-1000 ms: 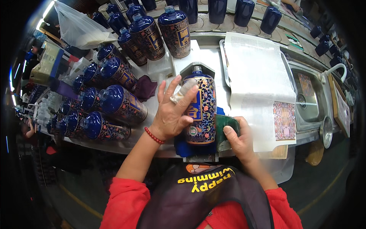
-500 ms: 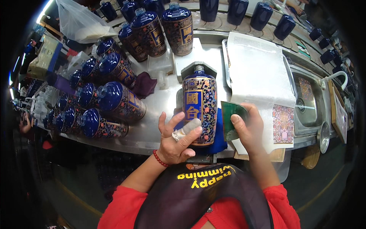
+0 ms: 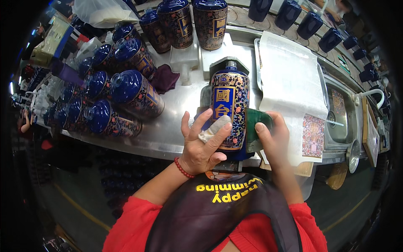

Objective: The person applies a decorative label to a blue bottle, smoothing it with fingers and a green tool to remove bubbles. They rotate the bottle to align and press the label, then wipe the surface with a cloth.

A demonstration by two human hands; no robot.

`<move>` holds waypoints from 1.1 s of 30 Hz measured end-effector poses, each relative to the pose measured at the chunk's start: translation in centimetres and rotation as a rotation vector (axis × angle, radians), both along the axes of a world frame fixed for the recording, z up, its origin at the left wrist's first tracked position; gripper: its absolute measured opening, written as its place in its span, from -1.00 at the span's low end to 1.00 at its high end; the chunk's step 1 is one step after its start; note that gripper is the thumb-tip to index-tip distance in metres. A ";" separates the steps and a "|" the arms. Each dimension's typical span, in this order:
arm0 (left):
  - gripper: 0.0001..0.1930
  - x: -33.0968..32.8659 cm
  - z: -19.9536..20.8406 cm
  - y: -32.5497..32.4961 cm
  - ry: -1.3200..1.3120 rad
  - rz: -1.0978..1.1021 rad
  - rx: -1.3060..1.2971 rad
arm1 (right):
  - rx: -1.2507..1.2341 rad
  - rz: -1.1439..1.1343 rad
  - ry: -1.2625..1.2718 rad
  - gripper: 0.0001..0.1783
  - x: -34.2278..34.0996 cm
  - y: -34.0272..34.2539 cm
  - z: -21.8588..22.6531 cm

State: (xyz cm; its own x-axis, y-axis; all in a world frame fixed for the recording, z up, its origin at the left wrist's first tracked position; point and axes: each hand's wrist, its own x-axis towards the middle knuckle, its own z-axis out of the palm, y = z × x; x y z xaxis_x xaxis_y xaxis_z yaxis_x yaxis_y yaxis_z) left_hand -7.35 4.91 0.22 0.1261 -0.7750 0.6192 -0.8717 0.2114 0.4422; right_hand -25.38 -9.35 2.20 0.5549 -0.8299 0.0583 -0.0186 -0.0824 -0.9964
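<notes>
A left hand [image 3: 200, 145], one finger bandaged, grips a patterned blue ceramic bottle [image 3: 228, 110] on a steel counter [image 3: 176, 105]. The right hand [image 3: 273, 140] holds a green cloth [image 3: 254, 126] against its side.

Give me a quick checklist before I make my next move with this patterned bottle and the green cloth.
1. Left hand wrapped on the patterned bottle: ok.
2. Right hand pressing the green cloth against the bottle's side: ok.
3. Bottle's base seated in the stand: cannot tell, hands hide it.
4. Space from the lying bottles on the left: ok, apart.
5. Printed sheet on the white paper at right, apart from the cloth: ok.
</notes>
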 end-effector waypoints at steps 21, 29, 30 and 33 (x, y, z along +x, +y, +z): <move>0.11 -0.7 3.3 -1.3 -0.237 0.051 0.360 | -0.306 0.113 -0.017 -0.76 0.8 -5.5 3.0; 0.21 0.4 -0.3 -0.1 0.086 -0.030 0.230 | -0.626 -0.203 0.211 -0.53 -11.1 -7.1 -0.4; 0.21 0.2 -0.5 0.1 0.052 0.009 0.252 | -0.710 -0.208 0.306 -0.51 -13.3 -8.5 -1.1; 0.24 -0.1 -0.5 -0.1 -0.060 0.095 0.303 | -0.730 -0.391 0.679 -0.57 -19.3 -13.5 -3.2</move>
